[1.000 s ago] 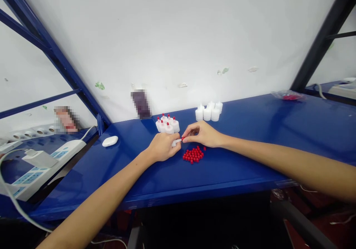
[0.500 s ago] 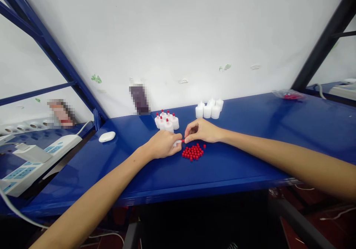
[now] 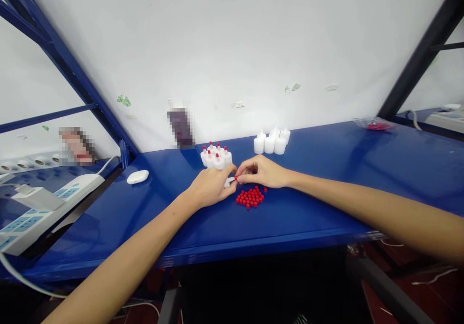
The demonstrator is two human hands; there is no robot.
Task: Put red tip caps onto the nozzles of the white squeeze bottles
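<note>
Blue table (image 3: 308, 213) before white wall (image 3: 232, 49). My right hand (image 3: 264, 171) pinches a red cap (image 3: 236, 177) at the nozzle (image 3: 232, 179) of a bottle (image 3: 227, 183) gripped by my left hand (image 3: 209, 187); the bottle's axis runs crosswise, nozzle toward my right hand. Loose caps (image 3: 250, 199) lie just nearer me.

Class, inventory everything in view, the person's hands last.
held bottle: one, white, centre
cap: one, red, bottle tip
loose caps: many, red, centre
capped bottles: six, white and red, centre
uncapped bottles: about six, white, back
rounded case: one, white, left
bag: one, clear, back right
power strip: one, white, near left
cables: several, white, edges
frame: one, blue, left
table: one, blue, centre
wall: one, white, behind
left hand: one, bare, on held bottle
right hand: one, bare, at cap
</note>
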